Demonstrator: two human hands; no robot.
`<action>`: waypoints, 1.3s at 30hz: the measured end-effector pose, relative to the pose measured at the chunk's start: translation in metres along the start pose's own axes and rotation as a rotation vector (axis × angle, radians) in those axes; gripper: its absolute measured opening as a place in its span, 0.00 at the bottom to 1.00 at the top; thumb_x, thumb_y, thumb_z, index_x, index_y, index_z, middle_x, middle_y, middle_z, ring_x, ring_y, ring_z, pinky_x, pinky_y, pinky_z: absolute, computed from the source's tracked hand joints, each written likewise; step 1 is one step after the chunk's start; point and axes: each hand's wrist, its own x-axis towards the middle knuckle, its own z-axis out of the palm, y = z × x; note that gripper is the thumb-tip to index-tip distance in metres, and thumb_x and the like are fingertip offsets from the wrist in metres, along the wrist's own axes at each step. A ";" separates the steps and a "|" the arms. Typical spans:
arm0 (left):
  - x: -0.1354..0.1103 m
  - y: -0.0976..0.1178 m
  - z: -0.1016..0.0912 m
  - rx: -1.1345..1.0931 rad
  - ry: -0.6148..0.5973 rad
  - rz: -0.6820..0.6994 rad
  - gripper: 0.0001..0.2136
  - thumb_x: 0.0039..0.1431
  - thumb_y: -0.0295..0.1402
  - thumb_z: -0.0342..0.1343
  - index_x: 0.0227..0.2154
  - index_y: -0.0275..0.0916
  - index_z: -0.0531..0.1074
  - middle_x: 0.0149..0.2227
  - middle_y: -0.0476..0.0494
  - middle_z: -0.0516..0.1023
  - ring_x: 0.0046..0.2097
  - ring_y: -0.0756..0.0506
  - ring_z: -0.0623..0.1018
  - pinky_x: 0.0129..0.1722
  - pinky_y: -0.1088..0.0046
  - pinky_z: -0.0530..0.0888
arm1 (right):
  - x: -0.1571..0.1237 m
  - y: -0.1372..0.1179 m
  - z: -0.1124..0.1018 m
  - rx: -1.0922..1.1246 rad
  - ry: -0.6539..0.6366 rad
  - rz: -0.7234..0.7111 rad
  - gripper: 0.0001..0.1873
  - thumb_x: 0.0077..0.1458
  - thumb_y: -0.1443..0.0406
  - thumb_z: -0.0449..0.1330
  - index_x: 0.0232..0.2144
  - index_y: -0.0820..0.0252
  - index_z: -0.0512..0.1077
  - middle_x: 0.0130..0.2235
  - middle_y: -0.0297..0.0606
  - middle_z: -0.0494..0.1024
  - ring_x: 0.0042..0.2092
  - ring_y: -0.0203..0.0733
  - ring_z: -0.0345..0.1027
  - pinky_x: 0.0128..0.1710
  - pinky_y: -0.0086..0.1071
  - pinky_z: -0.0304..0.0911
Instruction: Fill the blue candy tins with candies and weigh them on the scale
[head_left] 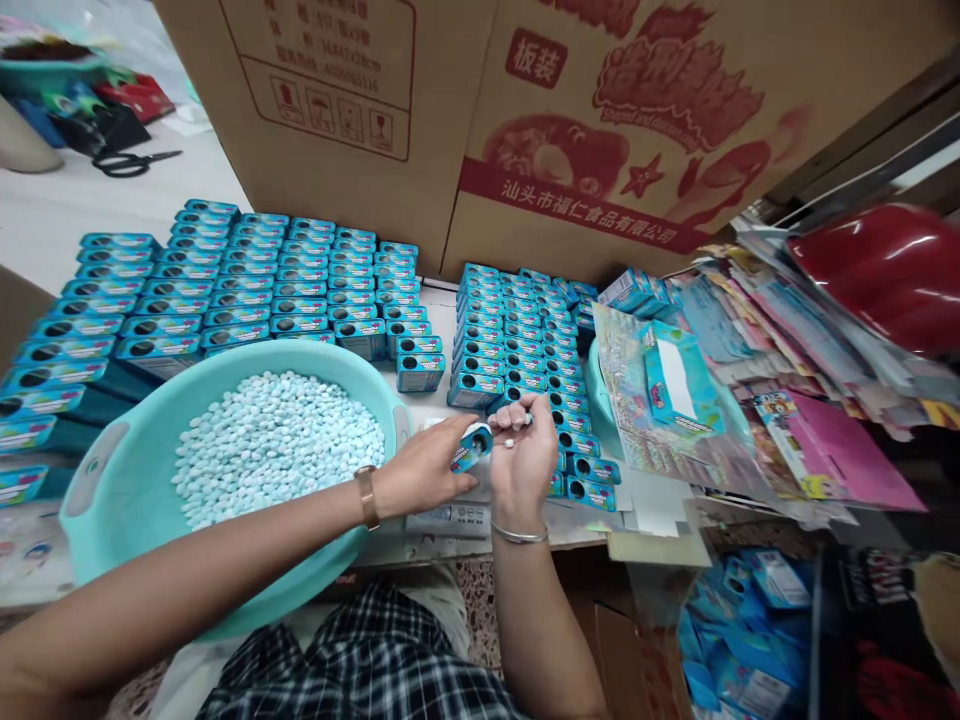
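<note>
My left hand [424, 468] is closed round a small blue box [471, 447], tilted with its open end toward my right hand. My right hand [521, 455] is closed in a pinch on small white candies [510, 442] right at the box's opening. A teal basin [97, 500] full of white candies [270, 440] sits just left of my hands. Rows of the same blue boxes [517, 350] stand just behind my hands, and a larger block of blue boxes [225, 290] lies at the left.
A big cardboard carton [525, 120] stands along the back. Printed paper sheets and packaging [750, 370] pile at the right, with a red plastic object [885, 270]. Scissors [131, 160] lie far left. More blue packets [742, 630] sit low at the right.
</note>
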 end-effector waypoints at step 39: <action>-0.021 -0.005 -0.049 0.248 0.073 0.147 0.24 0.63 0.36 0.53 0.61 0.40 0.60 0.58 0.36 0.71 0.58 0.39 0.72 0.55 0.58 0.71 | -0.010 -0.029 -0.038 -0.698 -0.229 -0.135 0.17 0.56 0.51 0.59 0.31 0.59 0.72 0.21 0.26 0.58 0.22 0.29 0.47 0.20 0.26 0.45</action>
